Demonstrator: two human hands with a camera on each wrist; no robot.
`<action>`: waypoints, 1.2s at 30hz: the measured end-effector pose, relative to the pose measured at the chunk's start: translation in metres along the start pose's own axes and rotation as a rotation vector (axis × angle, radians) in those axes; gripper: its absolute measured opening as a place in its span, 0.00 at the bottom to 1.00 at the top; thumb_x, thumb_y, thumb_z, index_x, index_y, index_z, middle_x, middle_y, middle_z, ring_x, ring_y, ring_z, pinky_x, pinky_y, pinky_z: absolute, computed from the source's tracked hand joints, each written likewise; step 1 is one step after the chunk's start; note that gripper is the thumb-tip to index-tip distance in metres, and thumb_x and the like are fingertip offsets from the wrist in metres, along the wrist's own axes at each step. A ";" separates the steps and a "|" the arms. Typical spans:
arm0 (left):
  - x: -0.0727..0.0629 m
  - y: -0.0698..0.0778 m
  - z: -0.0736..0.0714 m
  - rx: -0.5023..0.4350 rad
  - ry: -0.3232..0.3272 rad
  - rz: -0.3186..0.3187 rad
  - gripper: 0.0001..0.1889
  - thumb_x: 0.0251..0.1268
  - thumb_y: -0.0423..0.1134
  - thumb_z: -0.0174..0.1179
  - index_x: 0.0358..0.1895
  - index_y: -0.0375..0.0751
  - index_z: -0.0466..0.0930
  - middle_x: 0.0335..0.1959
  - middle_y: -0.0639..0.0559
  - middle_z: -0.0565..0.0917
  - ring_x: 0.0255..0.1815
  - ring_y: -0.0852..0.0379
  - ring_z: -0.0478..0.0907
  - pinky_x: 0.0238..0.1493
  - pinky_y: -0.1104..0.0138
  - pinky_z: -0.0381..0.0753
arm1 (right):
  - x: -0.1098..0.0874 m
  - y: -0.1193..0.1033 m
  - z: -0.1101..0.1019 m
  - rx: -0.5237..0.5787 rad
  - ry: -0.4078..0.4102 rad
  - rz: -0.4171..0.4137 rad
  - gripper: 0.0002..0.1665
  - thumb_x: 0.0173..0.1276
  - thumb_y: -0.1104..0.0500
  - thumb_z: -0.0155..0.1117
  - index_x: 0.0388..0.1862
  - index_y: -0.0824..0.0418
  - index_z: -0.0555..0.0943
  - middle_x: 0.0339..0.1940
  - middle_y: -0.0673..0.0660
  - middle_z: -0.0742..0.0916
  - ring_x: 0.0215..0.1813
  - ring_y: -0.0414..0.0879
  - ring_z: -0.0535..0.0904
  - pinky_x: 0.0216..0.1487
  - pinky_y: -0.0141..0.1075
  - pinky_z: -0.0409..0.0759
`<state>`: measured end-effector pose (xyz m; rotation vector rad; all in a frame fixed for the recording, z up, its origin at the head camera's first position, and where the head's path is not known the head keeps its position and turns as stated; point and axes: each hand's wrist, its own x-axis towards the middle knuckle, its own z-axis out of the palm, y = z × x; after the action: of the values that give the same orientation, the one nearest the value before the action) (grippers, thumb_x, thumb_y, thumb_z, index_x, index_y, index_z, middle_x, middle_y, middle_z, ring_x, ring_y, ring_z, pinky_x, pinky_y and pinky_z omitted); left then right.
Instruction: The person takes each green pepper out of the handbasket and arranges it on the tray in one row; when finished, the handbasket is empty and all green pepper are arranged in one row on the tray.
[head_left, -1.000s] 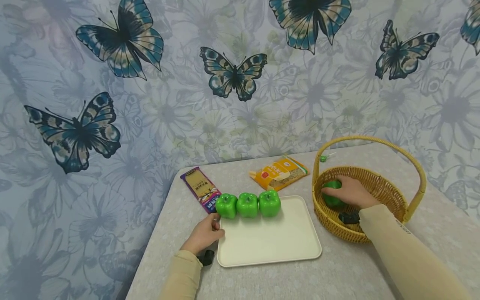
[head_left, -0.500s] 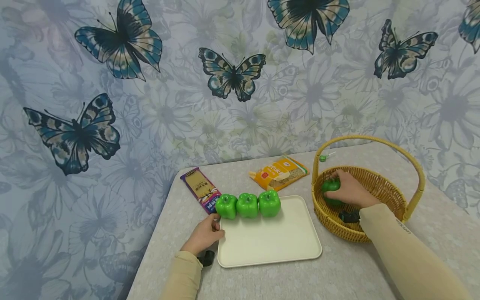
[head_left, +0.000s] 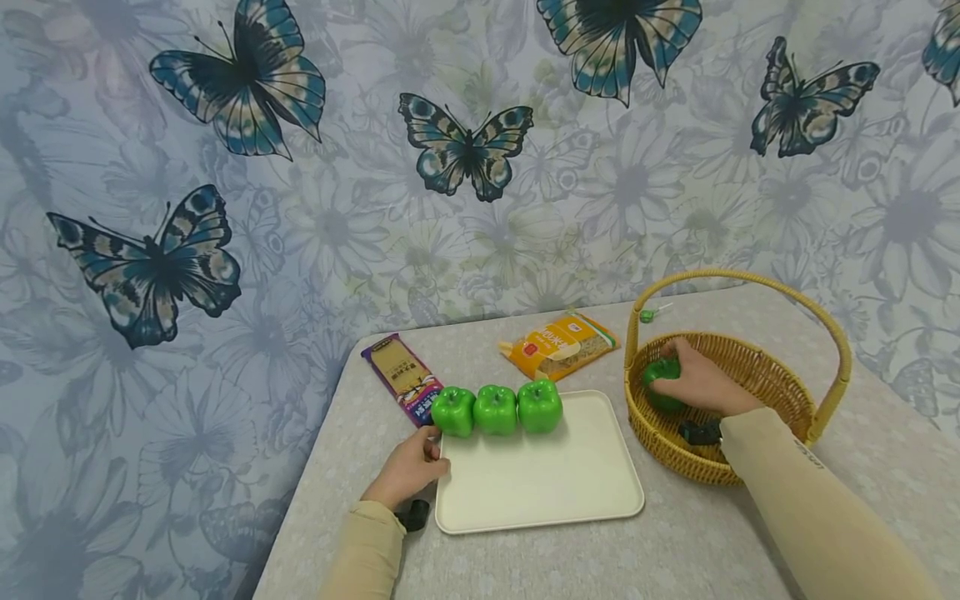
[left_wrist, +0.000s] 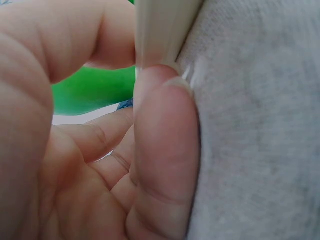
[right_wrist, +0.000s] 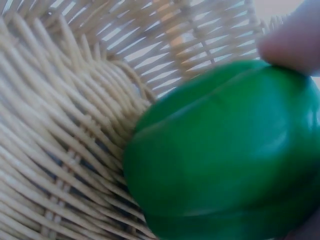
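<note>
My right hand [head_left: 705,385] reaches into a yellow wicker basket [head_left: 660,454] and grips a green bell pepper [head_left: 660,398] there. Close up in the right wrist view, this glossy pepper [right_wrist: 220,155] lies against the woven basket wall [right_wrist: 65,135], with a fingertip on its top. My left hand [head_left: 408,471] holds the left edge of a cream rectangular tray [head_left: 540,487]; in the left wrist view its thumb [left_wrist: 167,145] and a finger are at the tray rim [left_wrist: 162,35]. Three more green bell peppers [head_left: 496,409] stand in a row along the tray's far edge.
Behind the tray's left corner lies a purple packet [head_left: 401,375]. An orange bag [head_left: 558,346] lies behind the peppers, and a small green object [head_left: 647,317] sits behind the basket. The basket's tall handle [head_left: 738,275] arches above it, and a patterned wall backs the table.
Within the basket, the right hand's fingers have shifted slightly on the pepper, and their tips now sit a little higher. The left hand, the tray and the row of peppers have stayed put.
</note>
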<state>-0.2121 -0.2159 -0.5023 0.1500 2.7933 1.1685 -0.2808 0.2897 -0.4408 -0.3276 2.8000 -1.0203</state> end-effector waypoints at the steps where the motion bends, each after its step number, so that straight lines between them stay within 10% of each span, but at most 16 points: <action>1: 0.000 0.000 0.000 0.003 0.001 0.002 0.31 0.56 0.37 0.68 0.64 0.33 0.73 0.36 0.50 0.78 0.34 0.55 0.73 0.36 0.62 0.74 | 0.000 0.000 0.000 -0.005 0.004 -0.003 0.48 0.69 0.44 0.66 0.74 0.70 0.56 0.72 0.78 0.67 0.63 0.69 0.73 0.52 0.59 0.77; 19: 0.000 0.002 0.000 0.009 0.000 -0.022 0.30 0.56 0.38 0.68 0.64 0.35 0.73 0.36 0.51 0.79 0.34 0.55 0.74 0.35 0.64 0.74 | 0.003 0.005 -0.001 -0.082 0.028 -0.030 0.41 0.67 0.47 0.65 0.74 0.64 0.70 0.69 0.76 0.72 0.59 0.66 0.71 0.47 0.55 0.76; 27: 0.000 0.002 0.001 0.008 0.000 -0.032 0.30 0.56 0.38 0.68 0.64 0.36 0.74 0.36 0.51 0.79 0.34 0.55 0.74 0.36 0.63 0.74 | -0.001 -0.008 -0.011 -0.073 0.039 -0.005 0.42 0.69 0.49 0.66 0.76 0.66 0.68 0.74 0.79 0.67 0.72 0.78 0.62 0.58 0.68 0.72; 36: 0.000 0.003 0.000 0.010 -0.002 -0.028 0.29 0.56 0.38 0.68 0.63 0.36 0.73 0.36 0.51 0.78 0.34 0.55 0.74 0.36 0.63 0.74 | -0.027 -0.059 -0.032 -0.112 0.148 -0.078 0.41 0.68 0.51 0.66 0.78 0.62 0.67 0.62 0.74 0.74 0.44 0.59 0.74 0.37 0.47 0.75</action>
<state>-0.2122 -0.2140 -0.5005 0.1132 2.7906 1.1471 -0.2519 0.2729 -0.3766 -0.3927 3.0066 -0.9421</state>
